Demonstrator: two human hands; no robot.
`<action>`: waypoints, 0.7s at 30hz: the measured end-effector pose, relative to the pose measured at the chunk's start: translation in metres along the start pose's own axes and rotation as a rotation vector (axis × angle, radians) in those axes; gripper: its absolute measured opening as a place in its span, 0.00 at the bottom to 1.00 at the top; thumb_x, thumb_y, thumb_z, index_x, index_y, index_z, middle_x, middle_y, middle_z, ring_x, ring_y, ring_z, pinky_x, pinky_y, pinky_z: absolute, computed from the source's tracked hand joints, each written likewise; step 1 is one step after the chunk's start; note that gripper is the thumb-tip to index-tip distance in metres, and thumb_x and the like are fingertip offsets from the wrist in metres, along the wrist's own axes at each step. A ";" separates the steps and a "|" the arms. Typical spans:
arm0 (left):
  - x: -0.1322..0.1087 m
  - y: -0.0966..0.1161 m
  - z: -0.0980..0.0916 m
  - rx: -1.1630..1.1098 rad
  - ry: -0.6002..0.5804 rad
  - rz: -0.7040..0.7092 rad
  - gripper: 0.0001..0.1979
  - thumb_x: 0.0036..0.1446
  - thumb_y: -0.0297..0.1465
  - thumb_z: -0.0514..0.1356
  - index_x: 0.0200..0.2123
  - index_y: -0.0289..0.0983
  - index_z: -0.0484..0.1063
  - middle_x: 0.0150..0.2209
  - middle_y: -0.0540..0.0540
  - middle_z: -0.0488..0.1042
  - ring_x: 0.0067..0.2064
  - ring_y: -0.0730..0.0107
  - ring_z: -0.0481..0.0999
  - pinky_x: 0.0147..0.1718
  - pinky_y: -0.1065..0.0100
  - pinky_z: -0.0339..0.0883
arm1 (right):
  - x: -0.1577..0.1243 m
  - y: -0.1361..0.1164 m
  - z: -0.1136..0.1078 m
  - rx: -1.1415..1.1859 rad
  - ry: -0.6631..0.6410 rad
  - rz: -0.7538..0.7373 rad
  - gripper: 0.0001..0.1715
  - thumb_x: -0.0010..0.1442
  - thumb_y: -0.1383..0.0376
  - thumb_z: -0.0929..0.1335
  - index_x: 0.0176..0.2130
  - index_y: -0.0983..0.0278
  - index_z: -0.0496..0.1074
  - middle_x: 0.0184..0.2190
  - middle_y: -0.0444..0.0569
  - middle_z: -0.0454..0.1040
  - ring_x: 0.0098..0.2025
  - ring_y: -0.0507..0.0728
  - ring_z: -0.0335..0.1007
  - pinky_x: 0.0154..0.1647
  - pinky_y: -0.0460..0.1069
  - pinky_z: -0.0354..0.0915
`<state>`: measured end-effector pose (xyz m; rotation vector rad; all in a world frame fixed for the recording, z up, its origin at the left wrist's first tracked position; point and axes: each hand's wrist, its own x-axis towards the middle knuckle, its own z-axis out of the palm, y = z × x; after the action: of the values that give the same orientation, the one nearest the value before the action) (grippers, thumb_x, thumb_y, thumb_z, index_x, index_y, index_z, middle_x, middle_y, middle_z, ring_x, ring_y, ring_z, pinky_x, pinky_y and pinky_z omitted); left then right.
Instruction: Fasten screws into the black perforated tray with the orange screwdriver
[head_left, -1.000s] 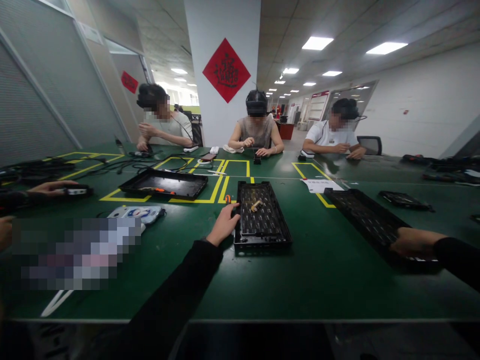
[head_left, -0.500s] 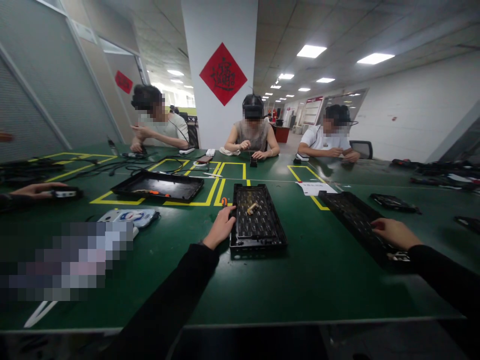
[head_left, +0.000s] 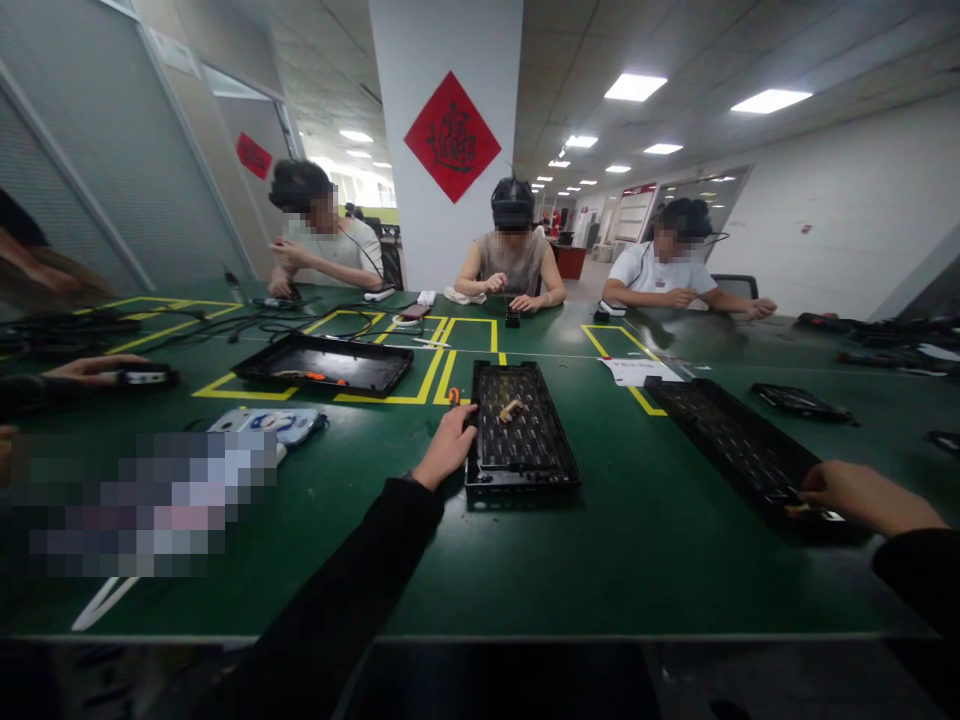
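In the head view, a shallow black plastic tray [head_left: 561, 470] with rows of small slots lies in front of me. A small brass-coloured piece [head_left: 512, 410] rests on its slotted face. My left hand [head_left: 448, 447] grips the tray's left edge, its fingers bent against the side wall. Farther right, a second black slotted tray [head_left: 720, 430] lies at a slant. At that tray's near end my right hand [head_left: 862, 495] has its fingertips pinched together, among small brass and whitish parts [head_left: 814, 512]. Whatever lies between those fingertips is too small to make out.
Another black tray [head_left: 352, 365] with orange-handled tools stands at the back left. A patterned phone case [head_left: 270, 425] lies nearer. Black cables [head_left: 277, 325] run along the left. A paper sheet [head_left: 641, 371] and a black device [head_left: 802, 402] lie right. Several people sit around the table.
My right hand has moved right and toward me, from the slanted tray's side to the small parts at its near end. My left hand stays on the middle tray. The view has shifted slightly.
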<state>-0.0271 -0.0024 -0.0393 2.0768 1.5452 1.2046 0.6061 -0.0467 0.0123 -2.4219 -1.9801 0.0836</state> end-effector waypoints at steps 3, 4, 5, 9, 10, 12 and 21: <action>0.001 -0.001 0.000 -0.001 0.002 0.000 0.22 0.52 0.26 0.49 0.52 0.33 0.64 0.53 0.40 0.66 0.57 0.63 0.61 0.58 0.58 0.52 | 0.003 -0.001 -0.004 0.012 -0.059 0.013 0.10 0.42 0.61 0.67 0.27 0.62 0.75 0.28 0.53 0.76 0.32 0.63 0.73 0.31 0.52 0.63; 0.001 -0.002 0.000 -0.003 0.004 -0.001 0.22 0.52 0.26 0.49 0.52 0.33 0.64 0.53 0.40 0.65 0.57 0.63 0.61 0.58 0.58 0.52 | 0.004 -0.002 -0.007 0.010 -0.068 0.019 0.10 0.42 0.61 0.67 0.27 0.62 0.75 0.28 0.53 0.76 0.33 0.63 0.73 0.32 0.52 0.63; 0.001 -0.002 0.000 -0.004 0.005 -0.002 0.22 0.52 0.26 0.49 0.52 0.32 0.64 0.53 0.40 0.65 0.56 0.62 0.61 0.58 0.57 0.52 | 0.005 -0.004 -0.010 0.008 -0.088 0.028 0.10 0.42 0.62 0.68 0.27 0.63 0.76 0.28 0.52 0.76 0.33 0.63 0.72 0.33 0.52 0.63; 0.000 -0.001 0.000 -0.006 -0.001 -0.002 0.22 0.52 0.26 0.49 0.52 0.32 0.64 0.53 0.40 0.66 0.56 0.62 0.61 0.58 0.58 0.52 | 0.010 -0.016 -0.020 0.050 -0.076 0.046 0.17 0.42 0.56 0.68 0.31 0.64 0.77 0.30 0.53 0.77 0.34 0.63 0.72 0.33 0.51 0.63; 0.000 0.000 0.000 -0.007 -0.002 -0.004 0.22 0.52 0.26 0.49 0.52 0.33 0.64 0.53 0.41 0.66 0.57 0.63 0.61 0.59 0.58 0.52 | 0.012 -0.020 -0.020 0.067 -0.031 0.033 0.19 0.43 0.54 0.68 0.31 0.65 0.76 0.32 0.53 0.77 0.36 0.63 0.72 0.34 0.51 0.63; 0.000 0.000 0.000 -0.008 0.000 -0.011 0.22 0.52 0.26 0.49 0.52 0.33 0.64 0.54 0.41 0.65 0.57 0.63 0.61 0.59 0.58 0.51 | 0.016 -0.027 -0.017 0.156 0.021 -0.039 0.23 0.45 0.53 0.67 0.36 0.65 0.75 0.35 0.53 0.77 0.39 0.62 0.72 0.37 0.50 0.63; 0.001 -0.005 0.002 -0.021 0.005 0.003 0.22 0.52 0.27 0.50 0.51 0.33 0.64 0.53 0.41 0.65 0.57 0.62 0.61 0.59 0.57 0.51 | 0.012 -0.005 -0.021 -0.007 -0.278 0.174 0.08 0.39 0.63 0.70 0.19 0.67 0.74 0.25 0.57 0.75 0.29 0.63 0.73 0.28 0.51 0.62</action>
<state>-0.0287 0.0012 -0.0432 2.0647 1.5259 1.2232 0.6051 -0.0337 0.0335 -2.7106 -1.8572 0.4389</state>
